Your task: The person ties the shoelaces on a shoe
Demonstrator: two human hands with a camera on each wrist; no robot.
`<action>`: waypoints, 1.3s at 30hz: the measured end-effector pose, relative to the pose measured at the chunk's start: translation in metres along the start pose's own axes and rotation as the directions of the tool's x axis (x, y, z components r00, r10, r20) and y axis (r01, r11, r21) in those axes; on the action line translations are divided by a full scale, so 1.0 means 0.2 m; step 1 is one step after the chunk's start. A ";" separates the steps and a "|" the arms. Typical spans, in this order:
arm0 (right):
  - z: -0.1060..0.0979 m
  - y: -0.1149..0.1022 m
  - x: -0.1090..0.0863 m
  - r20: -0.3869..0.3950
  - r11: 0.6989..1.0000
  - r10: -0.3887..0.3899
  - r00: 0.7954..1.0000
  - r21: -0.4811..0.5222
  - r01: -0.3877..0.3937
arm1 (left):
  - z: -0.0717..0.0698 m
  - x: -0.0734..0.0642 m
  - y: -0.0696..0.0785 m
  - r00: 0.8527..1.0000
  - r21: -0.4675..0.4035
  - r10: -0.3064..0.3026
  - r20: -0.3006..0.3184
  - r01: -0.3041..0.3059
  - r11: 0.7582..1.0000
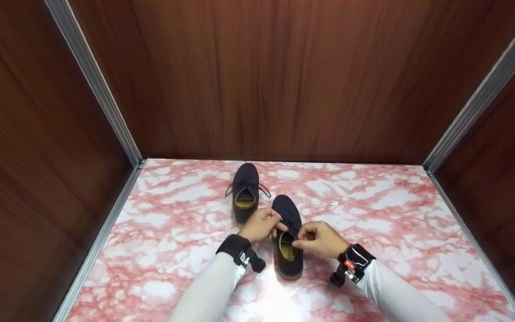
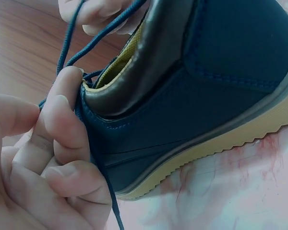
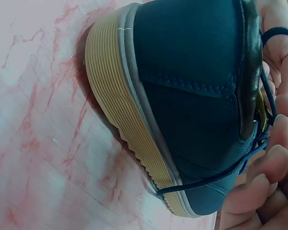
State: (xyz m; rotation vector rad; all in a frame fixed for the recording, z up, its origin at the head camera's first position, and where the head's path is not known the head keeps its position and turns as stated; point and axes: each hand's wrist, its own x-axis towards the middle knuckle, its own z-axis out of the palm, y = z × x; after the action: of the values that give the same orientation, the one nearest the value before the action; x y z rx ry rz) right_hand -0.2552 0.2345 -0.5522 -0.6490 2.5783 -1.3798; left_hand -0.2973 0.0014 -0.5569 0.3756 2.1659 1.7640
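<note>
A dark navy shoe [image 1: 285,206] stands on the floor, its toe pointing away from me. It has a yellow lining and a pale ridged sole [image 3: 116,91]. At the left of its opening, my left hand [image 1: 259,225] pinches the navy shoelace [image 2: 92,42] between thumb and forefinger, other fingers curled near the shoe's side. My right hand [image 1: 322,239] is over the right of the opening, thumb and forefinger pinched on the lace. Strands run up toward that hand in the left wrist view. One lace end [image 3: 201,183] hangs down the shoe's side.
A matching navy shoe [image 1: 246,175] stands to the left and farther back, its lace tied in a bow with loops at both sides. Red and white marbled flooring [image 1: 172,232] lies beneath. Brown wood panels [image 1: 257,80] with grey metal edging enclose the back and sides.
</note>
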 end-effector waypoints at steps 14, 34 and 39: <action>-0.10 0.00 0.03 -0.076 0.997 0.014 0.997 0.076 -0.008 | 0.00 0.00 -0.01 0.999 0.010 0.015 -0.042 -0.014 1.000; -0.14 0.16 0.02 -0.266 0.991 0.062 0.962 -0.102 -0.092 | -0.12 -0.09 -0.09 0.986 0.214 0.059 -0.153 -0.025 0.977; -0.12 0.18 0.01 -0.252 0.988 0.092 0.963 -0.095 -0.120 | -0.10 -0.09 -0.09 0.988 0.170 0.032 -0.149 -0.006 0.985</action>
State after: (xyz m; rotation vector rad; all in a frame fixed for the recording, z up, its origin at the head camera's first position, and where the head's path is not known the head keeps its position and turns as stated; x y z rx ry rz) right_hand -0.2763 0.2695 -0.5669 -0.3652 2.8520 -1.3713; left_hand -0.2897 -0.0281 -0.5699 0.3123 2.4360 1.6715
